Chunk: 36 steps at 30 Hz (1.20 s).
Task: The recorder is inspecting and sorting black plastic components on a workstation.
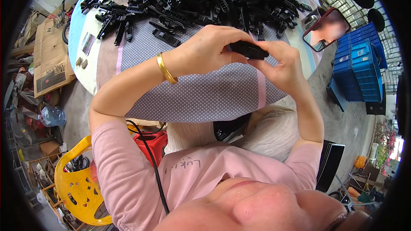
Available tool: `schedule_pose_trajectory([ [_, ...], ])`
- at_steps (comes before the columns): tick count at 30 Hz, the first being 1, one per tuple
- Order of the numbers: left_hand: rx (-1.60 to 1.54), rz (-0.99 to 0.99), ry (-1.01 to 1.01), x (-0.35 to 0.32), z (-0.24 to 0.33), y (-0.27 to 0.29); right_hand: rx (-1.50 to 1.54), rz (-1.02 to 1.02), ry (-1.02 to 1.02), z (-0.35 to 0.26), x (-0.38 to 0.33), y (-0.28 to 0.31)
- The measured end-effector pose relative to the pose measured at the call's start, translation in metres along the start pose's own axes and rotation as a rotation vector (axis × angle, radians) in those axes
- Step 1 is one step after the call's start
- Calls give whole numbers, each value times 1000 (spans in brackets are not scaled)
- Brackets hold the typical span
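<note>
Above the round table's near half, both my hands hold a black elongated plastic part [249, 50] between them. My left hand [207, 51], with a gold bangle at its wrist, pinches the left end. The right end is gripped between the thumb and fingers of my right hand [280, 64]. What kind of part it is, I cannot make out. A large heap of similar black plastic parts [197, 0] covers the table's far side. One loose part [166, 38] lies on the cloth just beyond my left hand.
A dotted grey tablecloth [188, 96] covers the table's middle. A mirror [327, 30] with a dark red frame stands at the right edge. Blue crates [359, 70] are stacked at right. A yellow plastic chair [79, 192] stands at lower left, near cardboard [53, 55].
</note>
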<state>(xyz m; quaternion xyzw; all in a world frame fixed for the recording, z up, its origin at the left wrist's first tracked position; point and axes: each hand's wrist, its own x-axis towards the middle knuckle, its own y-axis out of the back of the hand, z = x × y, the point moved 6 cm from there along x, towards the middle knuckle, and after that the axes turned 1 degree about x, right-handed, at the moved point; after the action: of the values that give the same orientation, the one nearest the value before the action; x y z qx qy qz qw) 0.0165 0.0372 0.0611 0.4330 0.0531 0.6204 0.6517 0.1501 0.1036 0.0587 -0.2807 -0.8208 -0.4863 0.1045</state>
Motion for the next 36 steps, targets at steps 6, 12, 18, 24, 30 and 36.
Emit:
schedule_pose_trajectory([
  [6, -26, -37, 38, -6, 11, -8, 267, -200, -135, 2, 0, 7],
  [12, 88, -424, 104, -6, -3, 30, 258, -730, 10, -17, -22, 13],
  [18, 1011, -389, 568, -40, -57, 94, 86, -849, 87, -29, -31, 4],
  [24, 878, -481, 618, -28, -74, 66, 115, -290, 116, -29, 3, -16],
  [30, 688, -308, 352, -19, -61, 48, -201, -22, 199, -18, 35, -63],
  [36, 543, -93, 277, -11, -43, 31, -289, -189, 72, -10, 30, -53],
])
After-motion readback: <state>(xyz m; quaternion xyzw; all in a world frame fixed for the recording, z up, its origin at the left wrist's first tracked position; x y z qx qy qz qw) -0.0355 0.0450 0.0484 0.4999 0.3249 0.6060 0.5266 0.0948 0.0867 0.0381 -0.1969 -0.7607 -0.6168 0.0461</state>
